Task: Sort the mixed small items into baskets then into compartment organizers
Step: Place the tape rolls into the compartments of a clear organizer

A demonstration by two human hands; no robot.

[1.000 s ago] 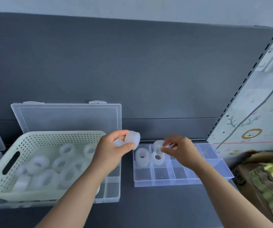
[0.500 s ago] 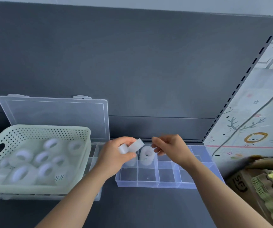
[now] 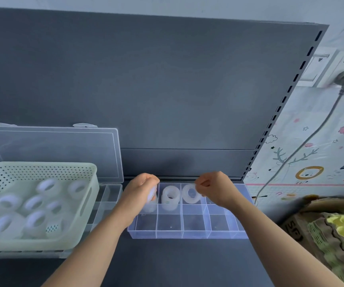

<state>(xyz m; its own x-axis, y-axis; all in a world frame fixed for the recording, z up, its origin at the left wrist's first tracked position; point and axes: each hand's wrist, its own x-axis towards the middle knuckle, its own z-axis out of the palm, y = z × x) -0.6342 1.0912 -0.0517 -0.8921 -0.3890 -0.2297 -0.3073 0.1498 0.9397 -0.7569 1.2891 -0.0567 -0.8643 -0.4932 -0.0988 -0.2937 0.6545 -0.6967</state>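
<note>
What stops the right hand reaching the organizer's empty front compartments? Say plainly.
Probably nothing: the right hand pinches a tape roll over the back row, and the front compartments lie uncovered just beneath its wrist.

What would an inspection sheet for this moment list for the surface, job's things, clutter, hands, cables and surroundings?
Surface: dark grey shelf board, carrying everything below.
Job's things: clear plastic compartment organizer; stacked white translucent tape rolls in its second back compartment; pale green perforated plastic basket holding more loose rolls, sitting on a second clear organizer with raised lid.
Clutter: stacked brownish and yellow-green egg trays at the right edge.
Hands: left hand grips a white roll over the first back compartment; right hand pinches a tilted roll in the third.
Cables: grey cord hanging from a wall plug.
Surroundings: dark grey back panel; cartoon-printed wall sheet.
</note>
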